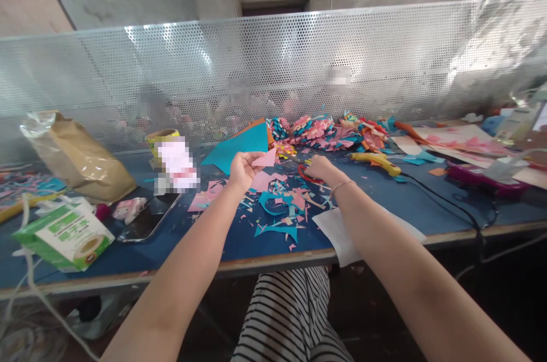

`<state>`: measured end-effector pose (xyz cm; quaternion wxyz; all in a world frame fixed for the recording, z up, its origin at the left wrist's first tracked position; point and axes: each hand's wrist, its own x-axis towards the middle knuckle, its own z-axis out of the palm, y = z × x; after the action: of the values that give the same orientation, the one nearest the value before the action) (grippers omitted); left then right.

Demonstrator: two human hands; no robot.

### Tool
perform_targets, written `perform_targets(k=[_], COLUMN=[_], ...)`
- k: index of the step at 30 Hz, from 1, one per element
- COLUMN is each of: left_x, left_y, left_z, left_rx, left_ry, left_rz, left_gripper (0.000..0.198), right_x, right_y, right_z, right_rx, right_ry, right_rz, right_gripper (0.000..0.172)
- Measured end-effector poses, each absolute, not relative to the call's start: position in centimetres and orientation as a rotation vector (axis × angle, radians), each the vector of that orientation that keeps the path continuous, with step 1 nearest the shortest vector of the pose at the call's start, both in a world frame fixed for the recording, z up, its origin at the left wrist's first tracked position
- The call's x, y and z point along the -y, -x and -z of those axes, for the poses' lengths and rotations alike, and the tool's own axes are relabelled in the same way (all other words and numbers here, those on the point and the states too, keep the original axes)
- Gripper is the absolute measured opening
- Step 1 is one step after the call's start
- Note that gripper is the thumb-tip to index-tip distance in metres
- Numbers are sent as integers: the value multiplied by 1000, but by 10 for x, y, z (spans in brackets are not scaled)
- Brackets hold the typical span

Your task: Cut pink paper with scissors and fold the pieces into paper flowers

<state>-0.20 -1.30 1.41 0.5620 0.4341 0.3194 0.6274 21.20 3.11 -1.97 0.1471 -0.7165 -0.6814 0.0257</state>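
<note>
My left hand (245, 169) pinches a small piece of pink paper (266, 158) above the blue table. To its right, my right hand (321, 169) is closed round the red-handled scissors (308, 178), whose blades point left toward the pink paper and look apart from it. Below both hands lie pink scraps (205, 198) and curved blue paper offcuts (277, 232), with many tiny bits scattered round them. Behind my left hand rests a large blue paper sheet (243, 144) with an orange one under it. A white sheet (339, 234) lies under my right forearm.
Paper flowers (314, 133) are heaped along the perforated metal screen (239, 65). At right are a yellow glue gun (378, 162) with a black cord and a purple object (487, 179). At left stand a brown paper bag (81, 157), a green-white box (68, 236) and a phone (150, 218).
</note>
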Motion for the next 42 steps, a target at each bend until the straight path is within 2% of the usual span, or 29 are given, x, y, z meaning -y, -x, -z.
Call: perform_targets(k=[3, 7, 10, 16, 20, 26, 32, 42], left_x=[11, 8, 6, 7, 7, 10, 11, 2], left_y=[2, 2, 4, 3, 2, 0, -2, 4], left_z=[-12, -7, -7, -8, -7, -6, -5, -5], left_rx=[-858, -959, -972, -970, -971, -1019, -1044, -1133], left_ry=[-1088, -1214, -1225, -1142, -1165, -1223, -1312, -1380], left_rz=[-1531, -1526, -1549, -1561, -1552, -1462, -1405, -1667], left_gripper=[14, 26, 26, 24, 25, 27, 25, 19], right_x=[-24, -16, -15, -18, -14, -4, -2, -8], right_y=[-206, -197, -189, -174, -166, -158, -159, -158], right_z=[13, 10, 13, 25, 27, 20, 19, 28], right_rx=[1932, 1918, 1844, 1548, 1481, 1482, 1491, 1583], right_ry=[2059, 1829, 1601, 1042, 827, 767, 874, 797], right_rz=[-131, -259, -405, -1041, -1312, -1381, -1331, -1382], right_gripper=[46, 49, 47, 30, 33, 43, 39, 41])
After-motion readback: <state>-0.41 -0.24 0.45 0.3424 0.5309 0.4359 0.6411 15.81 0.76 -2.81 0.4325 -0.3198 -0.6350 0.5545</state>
